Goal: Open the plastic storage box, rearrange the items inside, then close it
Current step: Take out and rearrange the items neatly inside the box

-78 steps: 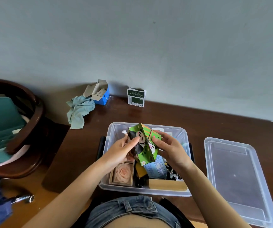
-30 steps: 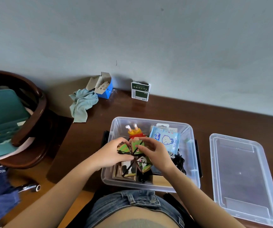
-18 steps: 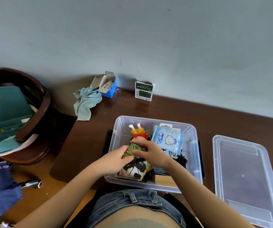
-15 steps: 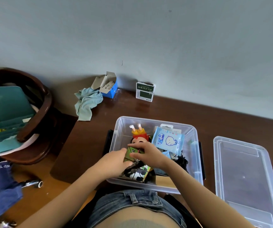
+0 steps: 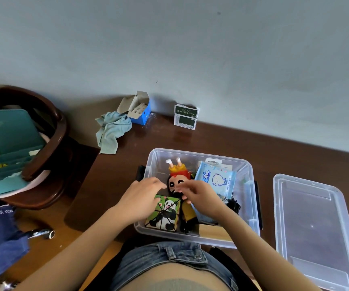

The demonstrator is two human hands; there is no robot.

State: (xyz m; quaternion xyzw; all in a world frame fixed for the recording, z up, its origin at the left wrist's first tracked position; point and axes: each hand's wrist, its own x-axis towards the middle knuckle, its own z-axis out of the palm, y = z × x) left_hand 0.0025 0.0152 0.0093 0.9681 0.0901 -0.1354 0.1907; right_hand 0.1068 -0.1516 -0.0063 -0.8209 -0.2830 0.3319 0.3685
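A: What is nearest to the camera?

B: The person's denim waistband (image 5: 175, 256), and then the two forearms that reach forward into the box (image 5: 250, 208), which stands open on the table (image 5: 222, 139)

A: How are the hands?

B: The left hand (image 5: 140, 196) is over the near left part of the box, fingers loosely spread and a little bent, and it holds nothing. The right hand (image 5: 200, 196) is just beside it, fingers relaxed and a bit blurred, also empty as far as I can see

A: And what lies under them?

B: The panda puzzle (image 5: 165, 213) lies flat in the box, between the two hands and slightly nearer than the fingers. The left palm is over its left edge; I cannot tell if it touches. Beyond the fingertips a doll (image 5: 176, 175) lies with its legs toward the wall. To the right of the right hand a pack of wipes (image 5: 216, 179) leans, and something black (image 5: 233, 204) lies beside the right wrist

A: Where is the lid?

B: The lid (image 5: 316, 232) lies flat on the table, well apart to the right of the right arm

A: Farther away?

B: Beyond the left hand, near the wall, a cloth (image 5: 111, 131) touches a blue carton (image 5: 140, 109). A green packet (image 5: 186, 116) stands beyond the box. Far left there is a chair (image 5: 49, 131) with a teal case (image 5: 7, 141) on it
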